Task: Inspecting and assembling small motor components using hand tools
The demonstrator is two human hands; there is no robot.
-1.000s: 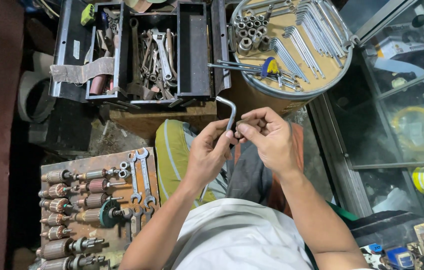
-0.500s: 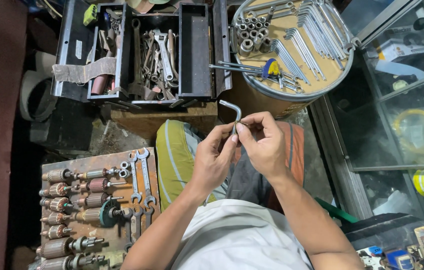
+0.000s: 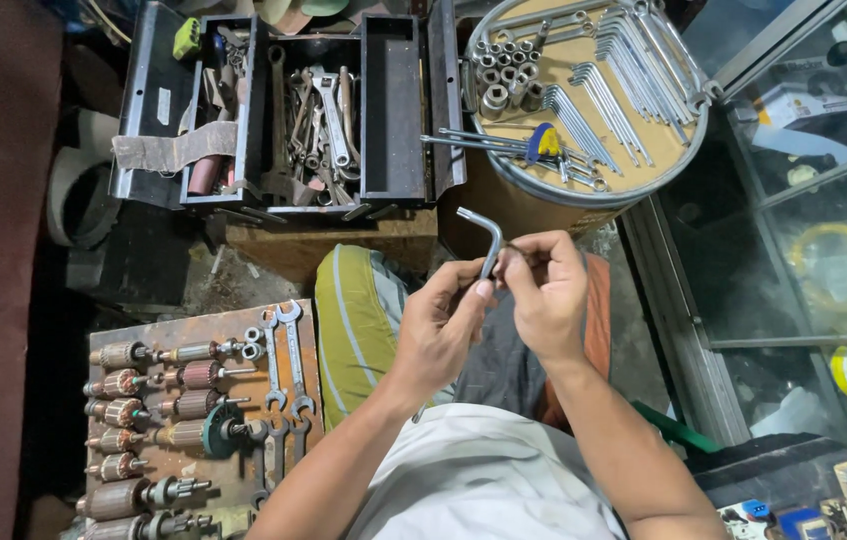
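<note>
— Hands? Left hand [image 3: 440, 325] and right hand [image 3: 546, 290] both pinch a bent hex key [image 3: 483, 240], held over the lap.
— Handling advice?
— Probably grip its long leg firmly; round tray [image 3: 583, 195] of keys and open toolbox [image 3: 273, 110] lie beyond.

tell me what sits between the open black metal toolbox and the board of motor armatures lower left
In the head view, a worn wooden block under the open black metal toolbox, then dusty rubble-strewn floor, reaches down to the wooden board of copper-wound motor armatures.

My single head camera looks steeply down, close above my fingers [image 3: 483, 290]; toolbox [image 3: 393, 110] beyond them, lap beneath.
</note>
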